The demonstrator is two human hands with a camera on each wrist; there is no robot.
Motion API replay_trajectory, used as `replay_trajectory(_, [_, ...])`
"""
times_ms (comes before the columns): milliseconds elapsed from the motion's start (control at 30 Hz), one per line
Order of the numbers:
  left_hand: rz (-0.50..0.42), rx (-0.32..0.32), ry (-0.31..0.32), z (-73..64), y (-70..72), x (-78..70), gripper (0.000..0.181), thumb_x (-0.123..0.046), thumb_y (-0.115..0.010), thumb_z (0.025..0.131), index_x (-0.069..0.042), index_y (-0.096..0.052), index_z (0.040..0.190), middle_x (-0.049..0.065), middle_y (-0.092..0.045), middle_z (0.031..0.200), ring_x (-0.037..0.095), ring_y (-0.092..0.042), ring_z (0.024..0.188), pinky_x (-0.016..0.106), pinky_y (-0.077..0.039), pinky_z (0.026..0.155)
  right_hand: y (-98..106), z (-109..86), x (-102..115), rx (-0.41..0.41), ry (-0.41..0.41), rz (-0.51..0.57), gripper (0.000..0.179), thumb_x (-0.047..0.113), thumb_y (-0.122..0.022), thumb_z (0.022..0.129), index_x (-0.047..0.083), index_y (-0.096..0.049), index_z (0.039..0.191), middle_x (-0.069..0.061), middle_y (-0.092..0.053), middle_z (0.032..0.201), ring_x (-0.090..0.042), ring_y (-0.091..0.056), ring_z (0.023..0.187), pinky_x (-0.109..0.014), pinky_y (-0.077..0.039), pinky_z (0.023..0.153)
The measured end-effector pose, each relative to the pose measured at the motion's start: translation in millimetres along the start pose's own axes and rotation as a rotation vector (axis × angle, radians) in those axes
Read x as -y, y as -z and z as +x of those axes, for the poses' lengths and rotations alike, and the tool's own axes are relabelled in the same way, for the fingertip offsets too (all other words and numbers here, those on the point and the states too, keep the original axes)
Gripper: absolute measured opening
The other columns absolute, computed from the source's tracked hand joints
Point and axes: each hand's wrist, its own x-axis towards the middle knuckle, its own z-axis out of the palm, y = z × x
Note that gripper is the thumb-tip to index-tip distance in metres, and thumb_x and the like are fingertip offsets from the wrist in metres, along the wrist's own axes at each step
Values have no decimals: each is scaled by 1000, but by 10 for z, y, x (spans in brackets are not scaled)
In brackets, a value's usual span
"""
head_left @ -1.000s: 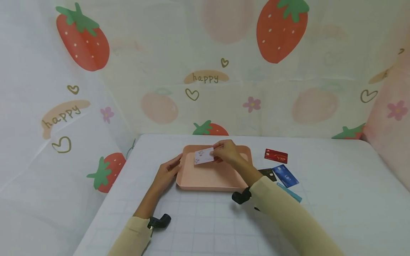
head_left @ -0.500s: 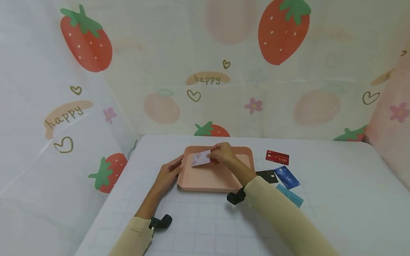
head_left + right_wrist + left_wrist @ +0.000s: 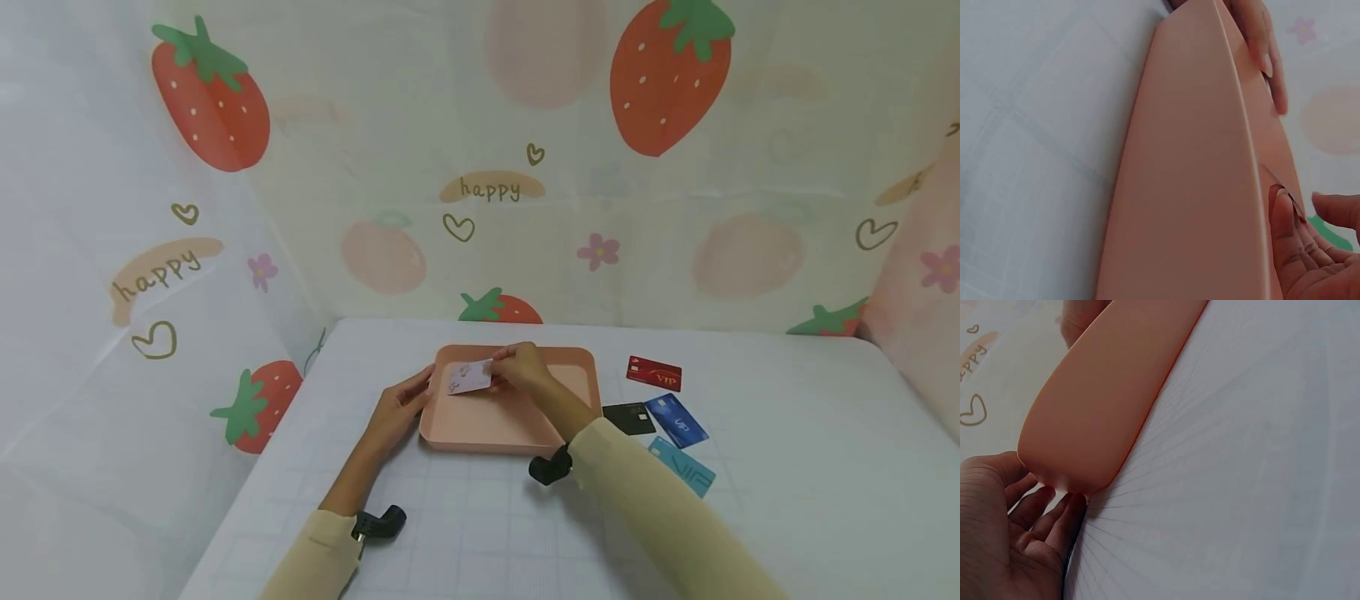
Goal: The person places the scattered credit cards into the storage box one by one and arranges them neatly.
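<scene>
A shallow pink tray (image 3: 487, 433) stands on the white table. Over its left half, a white card with a small print (image 3: 469, 377) slants above the tray floor. My right hand (image 3: 522, 367) is at the card's right end, inside the tray. In the right wrist view, several fingers (image 3: 1285, 215) touch the card, and the digit above them stands apart from it. My left hand (image 3: 393, 410) touches the tray's left side from outside. Its fingertips rest against the wall and corner in the left wrist view.
Right of the tray lie a red VIP card (image 3: 654, 374), a black card (image 3: 630, 418), a blue card (image 3: 677, 420) and a teal card (image 3: 682, 465). A strawberry-patterned backdrop (image 3: 570, 208) rises behind the table and at both sides.
The right hand has brought the white card down and slightly left over the tray. More of the black and teal cards shows as the right forearm shifts. The left hand stays at the tray.
</scene>
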Motion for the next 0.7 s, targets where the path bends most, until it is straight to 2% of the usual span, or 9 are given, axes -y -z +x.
replay_trajectory(167, [4,23,3,-79,6,-244,48,-6,-57,103,1,-46,150,16,-46,153,30,-42,143,42,-36,116,-23,-5,-21,5,-8,1,24,7,-64,97,-12,-69,111,-26,-73,100,-15,-70,62,-29,-62,64])
replay_trajectory(300, [1,23,4,-83,13,-260,48,-5,-56,103,1,-46,150,15,-46,153,30,-42,143,41,-35,116,-37,20,-29,0,-16,-1,24,6,-64,97,-12,-69,112,-26,-73,101,-16,-72,65,-24,-60,62])
replay_trajectory(533, [-1,28,10,-78,9,-282,48,-4,-56,103,1,-46,150,15,-46,153,29,-43,143,42,-36,116,-73,57,-49,-5,-45,46,25,-4,-65,94,-15,-65,117,-26,-70,107,-16,-70,65,-31,-63,71])
replay_trajectory(700, [3,31,18,-82,12,-287,49,-5,-55,104,0,-45,151,15,-45,154,29,-43,143,41,-36,116,-96,60,-56,-16,-71,87,28,-3,-64,95,-15,-64,121,-26,-69,110,-17,-69,68,-32,-63,73])
